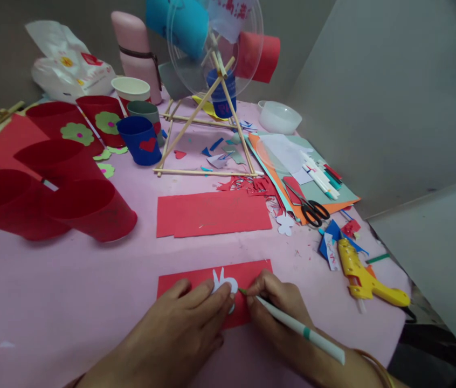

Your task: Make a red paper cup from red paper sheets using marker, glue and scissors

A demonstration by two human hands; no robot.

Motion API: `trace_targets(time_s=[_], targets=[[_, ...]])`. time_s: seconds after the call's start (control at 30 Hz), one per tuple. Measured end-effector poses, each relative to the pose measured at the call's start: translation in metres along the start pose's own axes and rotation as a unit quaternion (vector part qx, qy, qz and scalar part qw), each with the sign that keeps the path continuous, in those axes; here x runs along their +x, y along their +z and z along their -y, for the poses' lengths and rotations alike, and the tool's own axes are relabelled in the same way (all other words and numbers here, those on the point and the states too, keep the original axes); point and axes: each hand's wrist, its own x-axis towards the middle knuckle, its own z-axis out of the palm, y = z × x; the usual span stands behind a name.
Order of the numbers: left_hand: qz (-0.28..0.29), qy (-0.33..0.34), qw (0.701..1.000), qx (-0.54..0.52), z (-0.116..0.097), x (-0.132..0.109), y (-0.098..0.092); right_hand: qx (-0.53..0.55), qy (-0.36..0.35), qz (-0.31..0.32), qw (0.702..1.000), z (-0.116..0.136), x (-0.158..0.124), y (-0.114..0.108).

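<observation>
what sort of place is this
Probably a craft table in a corner of a room: a yellow glue gun, black-handled scissors and red paper lie on the pink tabletop.

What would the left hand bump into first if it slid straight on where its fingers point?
Probably the pen or the right hand holding it, just past the white rabbit under the left hand; I can't tell which comes first.

Pink flask (138,70), tissue pack (70,74), yellow glue gun (362,281)
</observation>
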Motion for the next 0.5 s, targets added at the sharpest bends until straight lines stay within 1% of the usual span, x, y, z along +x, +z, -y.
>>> trace_targets(time_s=[0.1, 0.27, 0.5], targets=[[-0.014, -0.001, 1.0, -0.002, 0.0002, -0.0007, 0.0013, -0.005, 0.003, 0.006, 1.0, 0.0007, 0.0001, 0.0002], [-0.008, 0.006, 1.0, 0.001, 0.0004, -0.0008, 0.0023, -0.023, 0.011, 0.007, 1.0, 0.0012, 0.0007, 0.001], [-0.026, 0.016, 1.0, 0.003, 0.0008, -0.0016, 0.0033, -0.009, 0.006, 0.004, 1.0, 0.0007, 0.0008, 0.0001]])
